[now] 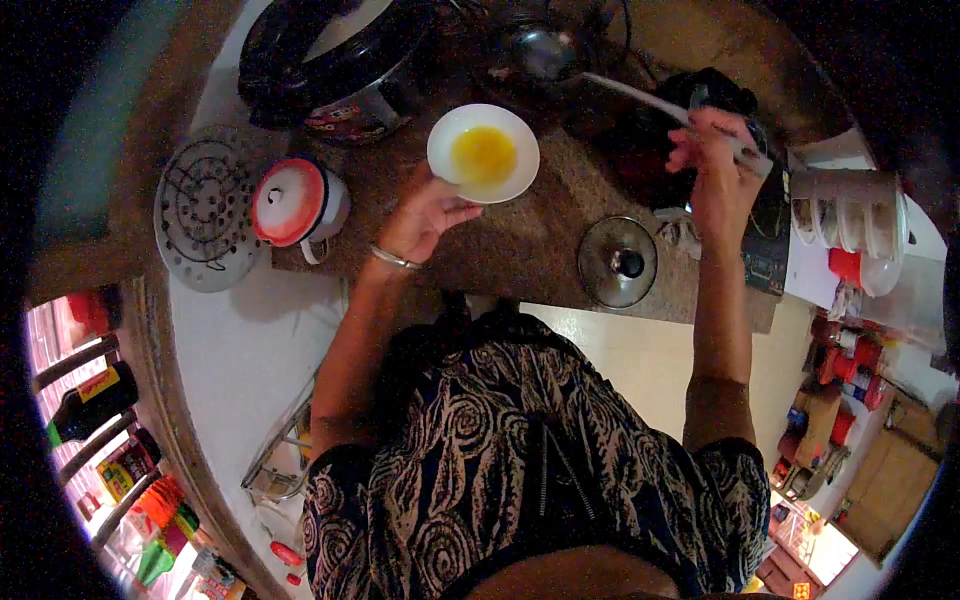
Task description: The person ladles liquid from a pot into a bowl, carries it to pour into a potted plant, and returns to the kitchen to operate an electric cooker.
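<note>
My left hand [425,218] grips the rim of a small white bowl [520,180] with thumb and fingers. Yellow liquid [484,155] lies in the bowl, which is held over the brown counter. My right hand [718,160] is closed around the long pale handle of a ladle [640,95]. The handle runs up and left to a round metal head [545,52] among dark cookware, where details are hard to see. Below and between my hands, a glass lid [600,265] with a black knob rests on the counter.
A black and silver electric cooker [355,110] stands at the upper left. Next to it are a red-and-white lidded enamel pot [325,205] and a perforated metal disc [180,255]. Clear containers [845,220] stand at the right. The counter's front edge [480,300] is near my body.
</note>
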### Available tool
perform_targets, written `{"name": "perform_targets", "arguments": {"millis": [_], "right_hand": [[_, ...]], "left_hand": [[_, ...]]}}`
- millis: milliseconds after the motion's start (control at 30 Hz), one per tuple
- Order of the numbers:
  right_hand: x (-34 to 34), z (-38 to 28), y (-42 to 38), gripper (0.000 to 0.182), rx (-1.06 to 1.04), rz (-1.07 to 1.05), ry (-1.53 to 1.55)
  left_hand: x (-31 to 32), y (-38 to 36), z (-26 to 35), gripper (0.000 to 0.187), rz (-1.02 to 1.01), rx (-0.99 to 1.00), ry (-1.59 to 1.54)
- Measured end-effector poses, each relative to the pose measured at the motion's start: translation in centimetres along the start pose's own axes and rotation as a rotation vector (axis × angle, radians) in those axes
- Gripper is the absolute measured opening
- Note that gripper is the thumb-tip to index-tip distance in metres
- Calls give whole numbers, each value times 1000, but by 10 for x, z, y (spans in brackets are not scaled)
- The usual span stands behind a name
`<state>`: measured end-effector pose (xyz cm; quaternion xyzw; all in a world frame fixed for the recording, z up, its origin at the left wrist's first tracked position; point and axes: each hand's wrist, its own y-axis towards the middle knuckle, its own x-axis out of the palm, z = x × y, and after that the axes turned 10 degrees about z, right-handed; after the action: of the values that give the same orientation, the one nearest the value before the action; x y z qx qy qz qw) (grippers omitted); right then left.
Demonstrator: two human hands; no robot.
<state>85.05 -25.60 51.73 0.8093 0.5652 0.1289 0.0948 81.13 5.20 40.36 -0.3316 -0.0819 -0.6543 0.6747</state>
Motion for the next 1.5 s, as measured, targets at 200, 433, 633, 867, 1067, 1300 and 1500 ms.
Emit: {"name": "perform_targets", "arguments": {"millis": [200, 433, 633, 867, 1067, 1300, 1500], "right_hand": [[23, -13, 37, 18, -45, -12, -33], [39, -8, 45, 19, -74, -94, -63], [44, -1, 47, 19, -118, -144, -151], [45, 1, 43, 19, -98, -161, -135], [42, 8, 45, 18, -109, -175, -139], [44, 13, 47, 18, -139, -195, -119], [48, 11, 42, 17, -93, -194, -121]], "left_hand": [[11, -22, 20, 45, 17, 6, 50], [3, -28, 19, 47, 15, 17, 53], [-17, -18, 8, 51, -15, -3, 41], [-21, -19, 6, 56, -35, -10, 75], [-22, -14, 3, 58, -36, -9, 81], [-24, -10, 2, 52, -19, -33, 63], [-30, -13, 1, 50, -39, -25, 59]]}}
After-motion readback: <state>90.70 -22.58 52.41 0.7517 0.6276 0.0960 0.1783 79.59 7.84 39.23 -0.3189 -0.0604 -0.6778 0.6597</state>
